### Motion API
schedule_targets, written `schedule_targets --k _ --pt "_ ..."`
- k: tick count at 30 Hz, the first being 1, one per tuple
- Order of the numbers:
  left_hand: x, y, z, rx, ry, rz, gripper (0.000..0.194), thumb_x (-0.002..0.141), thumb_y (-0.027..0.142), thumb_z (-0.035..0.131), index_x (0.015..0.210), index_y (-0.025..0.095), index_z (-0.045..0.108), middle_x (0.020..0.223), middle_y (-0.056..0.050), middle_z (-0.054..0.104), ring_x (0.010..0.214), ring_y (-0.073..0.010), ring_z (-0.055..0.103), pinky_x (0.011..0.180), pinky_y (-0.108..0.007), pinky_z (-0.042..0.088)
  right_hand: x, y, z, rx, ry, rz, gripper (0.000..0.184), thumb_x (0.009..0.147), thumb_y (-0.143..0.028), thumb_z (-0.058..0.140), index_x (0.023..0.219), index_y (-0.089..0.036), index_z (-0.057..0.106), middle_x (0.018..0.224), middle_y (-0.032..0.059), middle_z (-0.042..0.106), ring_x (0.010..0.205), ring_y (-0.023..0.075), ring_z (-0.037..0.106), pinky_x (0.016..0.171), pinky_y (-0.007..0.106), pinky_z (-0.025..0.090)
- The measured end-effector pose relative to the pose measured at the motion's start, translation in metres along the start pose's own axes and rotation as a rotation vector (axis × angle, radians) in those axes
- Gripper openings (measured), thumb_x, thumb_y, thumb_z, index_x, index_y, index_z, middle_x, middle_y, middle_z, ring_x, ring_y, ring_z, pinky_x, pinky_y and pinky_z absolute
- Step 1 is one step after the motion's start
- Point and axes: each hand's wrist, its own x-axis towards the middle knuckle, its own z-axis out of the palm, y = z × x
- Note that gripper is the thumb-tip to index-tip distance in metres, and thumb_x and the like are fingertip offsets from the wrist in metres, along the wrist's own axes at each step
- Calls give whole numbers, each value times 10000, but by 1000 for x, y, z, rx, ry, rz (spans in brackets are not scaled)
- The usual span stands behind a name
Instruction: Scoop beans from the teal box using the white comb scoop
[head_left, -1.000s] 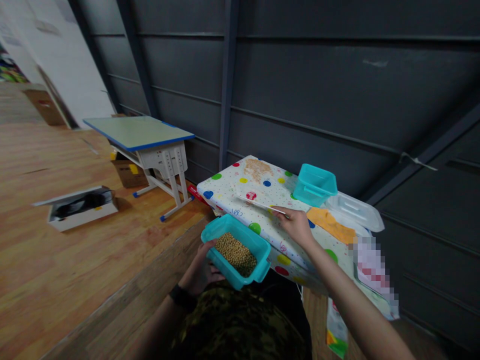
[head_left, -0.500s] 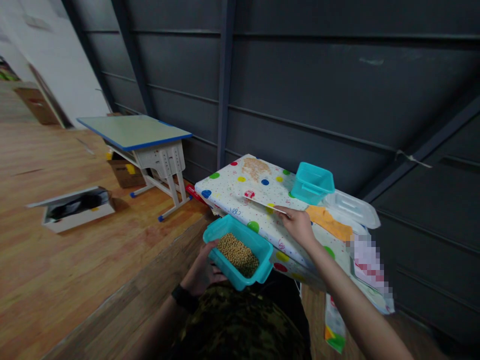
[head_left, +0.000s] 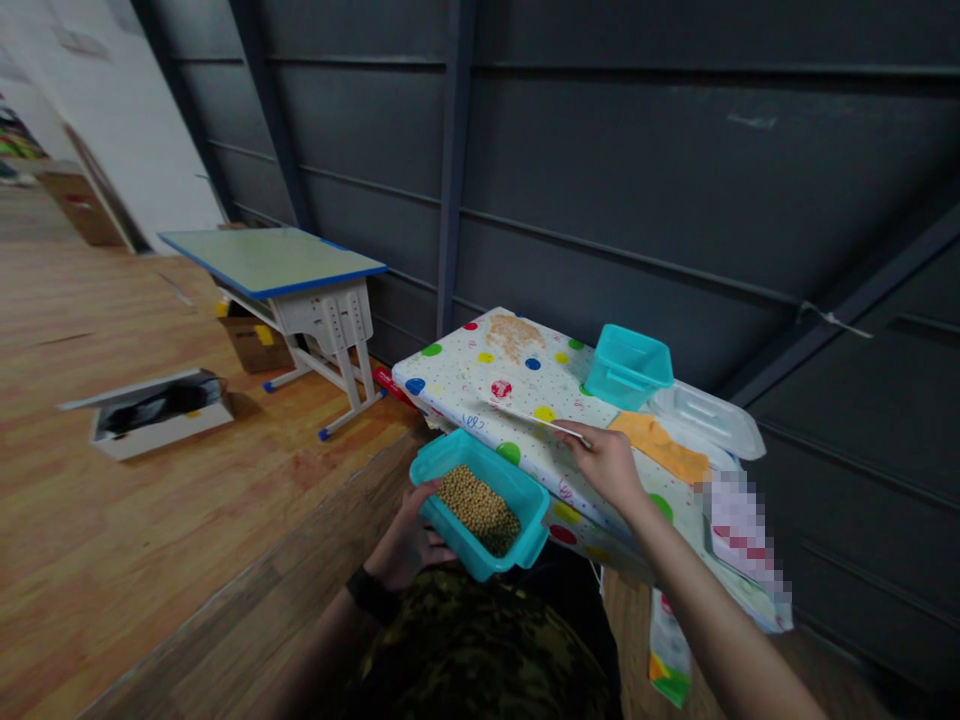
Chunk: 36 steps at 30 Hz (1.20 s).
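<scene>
Tan round beans (head_left: pixel 478 503) sit in a rectangular turquoise plastic tub (head_left: pixel 534 548), lower centre; our left fingers (head_left: pixel 426 490) clasp its side, likely for steadiness; our right fingers (head_left: pixel 581 430) pinch a slim pale utensil (head_left: pixel 536 419).

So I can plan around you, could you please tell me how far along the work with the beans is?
Looks done: the beans are in the teal box the left hand holds.
In hand: the right hand holds a thin white utensil over the patterned cloth.
Perhaps left: the brownish patch on that cloth; what the open second box is for is unclear.
</scene>
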Motion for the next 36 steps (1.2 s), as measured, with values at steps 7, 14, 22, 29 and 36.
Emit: schedule_targets --k 7,14,22,29,36 --pt "6 -6 -2 -12 -14 10 640 1068 539 675 1613 247 510 1385 -241 801 974 -404 867 861 -555 708 -15 7 -11 -17 0 9 345 1000 -189 665 1129 -315 959 1105 35 907 880 300 915 827 375 742" --pt "3 -7 4 -11 -16 -18 684 1094 537 638 1675 235 441 1446 -254 769 953 -373 869 935 -578 706 -35 9 -23 -188 50 -9 351 1031 -208 645 1187 -294 947 1124 67 911 898 316 916 808 393 741" --pt "-10 -3 17 -28 58 33 573 1114 491 618 1631 319 439 1550 -210 733 1001 -351 868 929 -559 717 -67 -10 -37 -232 45 -82 357 1041 -240 628 1219 -271 936 1108 89 917 850 307 914 761 385 736" --pt "-9 0 13 -67 53 54 612 1055 486 728 1592 344 469 1512 -208 741 1030 -369 875 960 -583 704 -75 -25 -46 26 50 15 302 1071 -420 669 1055 -316 952 1048 68 920 862 313 912 750 375 731" --pt "-13 5 16 -43 64 47 518 1123 440 613 1606 312 477 1481 -213 759 980 -345 875 935 -548 706 -57 -18 -32 -10 112 42 365 1069 -451 626 1038 -278 946 1051 104 921 850 345 905 784 414 726"
